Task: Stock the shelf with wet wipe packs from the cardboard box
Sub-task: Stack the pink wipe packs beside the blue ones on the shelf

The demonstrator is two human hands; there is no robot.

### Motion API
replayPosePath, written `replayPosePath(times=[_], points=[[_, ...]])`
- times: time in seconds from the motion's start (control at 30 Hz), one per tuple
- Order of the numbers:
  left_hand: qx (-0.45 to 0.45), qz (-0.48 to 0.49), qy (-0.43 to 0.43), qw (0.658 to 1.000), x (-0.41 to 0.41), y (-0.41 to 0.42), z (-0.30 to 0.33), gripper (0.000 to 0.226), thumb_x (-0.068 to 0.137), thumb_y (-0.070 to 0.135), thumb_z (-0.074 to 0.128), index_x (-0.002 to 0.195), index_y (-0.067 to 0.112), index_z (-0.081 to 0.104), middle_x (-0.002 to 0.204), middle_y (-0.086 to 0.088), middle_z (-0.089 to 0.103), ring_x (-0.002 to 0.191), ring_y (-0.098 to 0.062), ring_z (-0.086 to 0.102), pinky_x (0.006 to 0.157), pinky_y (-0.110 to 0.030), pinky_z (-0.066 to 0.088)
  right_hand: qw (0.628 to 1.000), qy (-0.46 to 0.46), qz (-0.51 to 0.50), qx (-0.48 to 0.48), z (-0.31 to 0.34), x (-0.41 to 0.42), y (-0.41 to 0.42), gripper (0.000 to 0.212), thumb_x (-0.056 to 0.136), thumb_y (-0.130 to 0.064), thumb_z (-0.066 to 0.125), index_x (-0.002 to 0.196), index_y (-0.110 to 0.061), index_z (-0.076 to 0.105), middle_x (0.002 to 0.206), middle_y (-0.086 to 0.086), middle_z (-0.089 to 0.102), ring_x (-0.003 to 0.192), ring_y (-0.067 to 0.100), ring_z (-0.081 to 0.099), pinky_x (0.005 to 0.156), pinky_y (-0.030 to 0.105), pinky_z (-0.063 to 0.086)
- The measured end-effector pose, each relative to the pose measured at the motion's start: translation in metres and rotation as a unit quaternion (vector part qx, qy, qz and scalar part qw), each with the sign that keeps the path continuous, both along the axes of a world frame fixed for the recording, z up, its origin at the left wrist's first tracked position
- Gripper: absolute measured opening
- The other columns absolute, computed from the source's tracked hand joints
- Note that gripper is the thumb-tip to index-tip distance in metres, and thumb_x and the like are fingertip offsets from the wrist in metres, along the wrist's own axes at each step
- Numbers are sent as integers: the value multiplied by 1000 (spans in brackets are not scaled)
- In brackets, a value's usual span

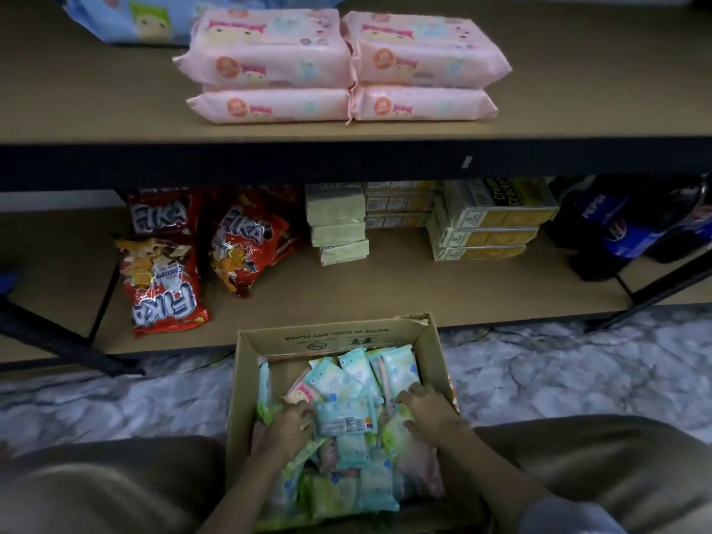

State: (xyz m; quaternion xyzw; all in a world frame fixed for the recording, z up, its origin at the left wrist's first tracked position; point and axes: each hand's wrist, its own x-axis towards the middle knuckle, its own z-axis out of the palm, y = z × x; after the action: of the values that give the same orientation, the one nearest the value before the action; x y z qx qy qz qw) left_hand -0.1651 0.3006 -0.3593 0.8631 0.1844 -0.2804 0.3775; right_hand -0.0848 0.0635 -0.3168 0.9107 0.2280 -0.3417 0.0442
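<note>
Fingers of left hand (287, 422) and right hand (425, 412) curl down among loose wet wipe packs (346, 418) inside cardboard box (335, 337); whether either grasps a pack, cannot tell. One blue pack lies between both hands. Pink packs (339, 67) stacked on shelf (115, 117) at 12 o'clock.

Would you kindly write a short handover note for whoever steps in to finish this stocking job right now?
Left hand: down in the cardboard box, fingers on the loose packs; a firm grip is not clear.
Right hand: also in the box, resting on packs, nothing lifted.
Done: four pink wet wipe packs sit on the upper shelf, two stacks of two, side by side.
Left: the box on the floor holds many small blue and green wipe packs; move them up to the shelf.
</note>
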Motion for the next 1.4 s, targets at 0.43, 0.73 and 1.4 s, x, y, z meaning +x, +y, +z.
replayPosePath(times=[0.43,0.73,1.4], points=[[-29,-10,-9,999,2,-9,-55,83,61,41,59,138,30,32,136,-10,39,130,-27,36,100,-28,34,984,66,138,-86,-36,28,3,54,93,-19,48,144,-24,31,152,19,11,140,38,10,110,47,22],[-114,42,-50,991,1,-5,-59,73,63,-14,67,109,38,45,121,-5,53,117,-22,50,82,-23,46,983,145,94,-58,-28,43,6,43,83,-40,60,125,-32,57,135,-2,52,126,19,44,107,26,33],[241,91,9,966,-16,12,-18,57,87,12,54,140,21,35,141,-19,29,127,-35,35,105,-38,30,991,123,-43,-4,-48,-7,0,55,91,-31,52,141,-16,34,145,12,36,132,28,35,105,31,33]])
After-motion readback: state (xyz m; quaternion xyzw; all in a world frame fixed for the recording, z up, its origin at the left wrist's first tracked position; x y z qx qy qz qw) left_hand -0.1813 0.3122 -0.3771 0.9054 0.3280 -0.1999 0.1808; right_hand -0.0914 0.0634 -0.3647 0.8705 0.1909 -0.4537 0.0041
